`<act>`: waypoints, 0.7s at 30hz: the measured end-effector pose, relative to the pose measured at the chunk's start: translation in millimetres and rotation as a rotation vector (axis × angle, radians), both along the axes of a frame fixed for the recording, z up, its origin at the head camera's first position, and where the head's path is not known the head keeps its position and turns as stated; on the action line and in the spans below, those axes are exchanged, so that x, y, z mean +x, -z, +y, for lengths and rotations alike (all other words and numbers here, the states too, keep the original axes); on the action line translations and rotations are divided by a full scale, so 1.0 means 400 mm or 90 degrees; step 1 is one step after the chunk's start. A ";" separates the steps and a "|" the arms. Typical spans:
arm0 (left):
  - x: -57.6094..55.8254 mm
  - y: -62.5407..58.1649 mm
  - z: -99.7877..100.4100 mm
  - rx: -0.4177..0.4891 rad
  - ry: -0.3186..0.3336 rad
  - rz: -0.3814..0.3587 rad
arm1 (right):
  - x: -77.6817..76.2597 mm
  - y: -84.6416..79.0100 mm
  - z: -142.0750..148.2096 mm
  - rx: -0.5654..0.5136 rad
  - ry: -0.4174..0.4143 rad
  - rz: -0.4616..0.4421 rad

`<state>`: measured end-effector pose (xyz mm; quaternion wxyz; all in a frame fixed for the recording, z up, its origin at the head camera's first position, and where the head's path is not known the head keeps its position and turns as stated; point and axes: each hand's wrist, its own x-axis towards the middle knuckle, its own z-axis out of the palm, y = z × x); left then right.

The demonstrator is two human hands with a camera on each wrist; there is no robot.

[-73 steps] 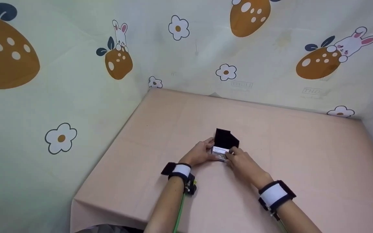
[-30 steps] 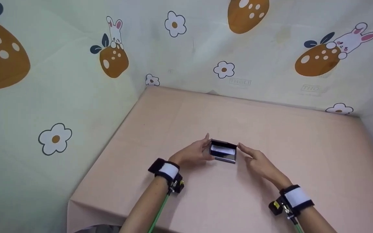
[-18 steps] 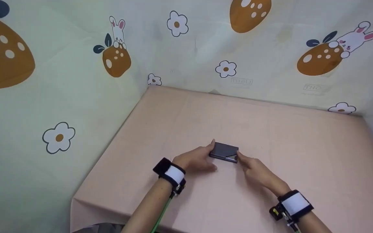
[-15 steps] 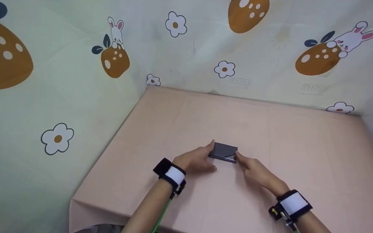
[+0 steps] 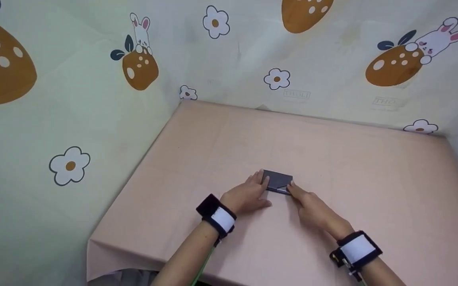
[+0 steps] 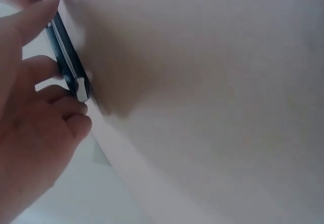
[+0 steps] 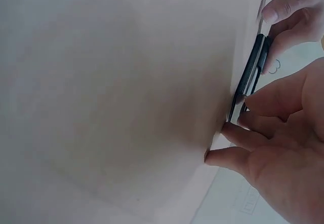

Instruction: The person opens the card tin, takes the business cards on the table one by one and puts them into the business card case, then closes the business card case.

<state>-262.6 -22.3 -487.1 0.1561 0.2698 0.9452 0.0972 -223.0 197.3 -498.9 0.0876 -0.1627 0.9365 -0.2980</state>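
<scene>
A flat dark grey card case (image 5: 277, 179) lies closed between my hands, a diagonal line crossing its near right corner. My left hand (image 5: 247, 197) touches its left end, one finger reaching onto the lid and the thumb held apart. In the left wrist view, the case (image 6: 68, 57) shows edge-on with a pale end, and fingers (image 6: 76, 122) bend beside that end. My right hand (image 5: 315, 209) pinches the right end. Seen from the right wrist, fingers of that hand (image 7: 288, 133) meet the edge of the case (image 7: 248, 74). Whether the case touches the table cannot be made out.
A pink cloth covers the table (image 5: 356, 159). Pale curtains (image 5: 237, 55) printed with flowers, rabbits and orange fruit shapes rise behind it and on the left. Each wrist wears a strap (image 5: 358, 247) with a small camera.
The case, earlier lying open with its black lid up and something white inside, is now closed. My left hand has shifted slightly right, a finger moving onto the lid.
</scene>
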 end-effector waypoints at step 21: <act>-0.007 -0.035 -0.104 0.102 -0.061 -0.076 | -0.013 -0.023 0.065 -0.014 -0.021 0.026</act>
